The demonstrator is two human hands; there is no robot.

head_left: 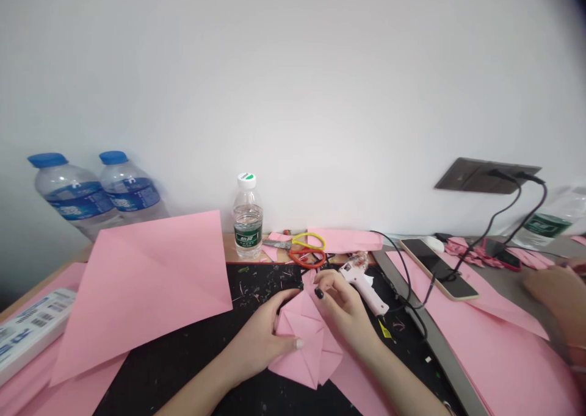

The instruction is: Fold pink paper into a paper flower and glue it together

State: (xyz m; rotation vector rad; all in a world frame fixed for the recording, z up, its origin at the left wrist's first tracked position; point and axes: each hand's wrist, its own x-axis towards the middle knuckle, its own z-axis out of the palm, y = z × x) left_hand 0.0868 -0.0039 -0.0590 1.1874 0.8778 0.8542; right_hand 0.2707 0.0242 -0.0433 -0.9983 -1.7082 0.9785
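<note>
A creased, folded pink paper piece [304, 337] is held low in the middle of the head view, over the black mat [183, 367]. My left hand [260, 337] grips its left side, with the thumb on top of the folds and the fingers behind. At its upper right edge, my right hand [345, 309] has its fingers bent and pressed on the paper near the narrow top end. A pink and white glue gun [368, 289] lies just beyond my right hand. Scissors [307, 249] with yellow and red handles lie behind the paper.
Large pink sheets [151, 294] lie left and right. A small water bottle [248, 221] stands by the wall; two larger ones lean at the left. A phone [439, 268], black cables and a wall socket [488, 175] are at the right. Another person's hand [556, 294] shows far right.
</note>
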